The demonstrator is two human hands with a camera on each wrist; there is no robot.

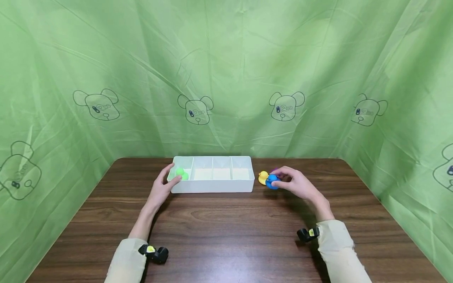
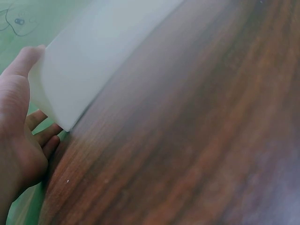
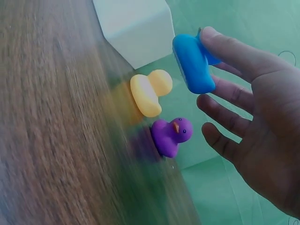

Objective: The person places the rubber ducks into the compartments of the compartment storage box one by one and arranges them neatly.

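At the left end of a white box (image 1: pixel 212 186) with a row of compartments, my left hand (image 1: pixel 161 189) grips the corner. Its thumb lies at the front rim and its other fingers (image 2: pixel 47 136) reach round the end wall. Light green rounded shapes (image 1: pixel 185 176) sit in the leftmost compartment; their kind is too small to tell. My right hand (image 3: pixel 267 108) pinches a blue rubber duck (image 3: pixel 192 65) between thumb and fingers, lifted off the table. Beside it on the table stand a yellow rubber duck (image 3: pixel 147 93) and a purple rubber duck (image 3: pixel 166 136), the purple one mostly hidden in the head view.
The brown wooden table (image 1: pixel 219 228) carries the box near its back edge, with the ducks just right of it. A green curtain (image 1: pixel 226 78) printed with bear faces hangs behind and along both sides.
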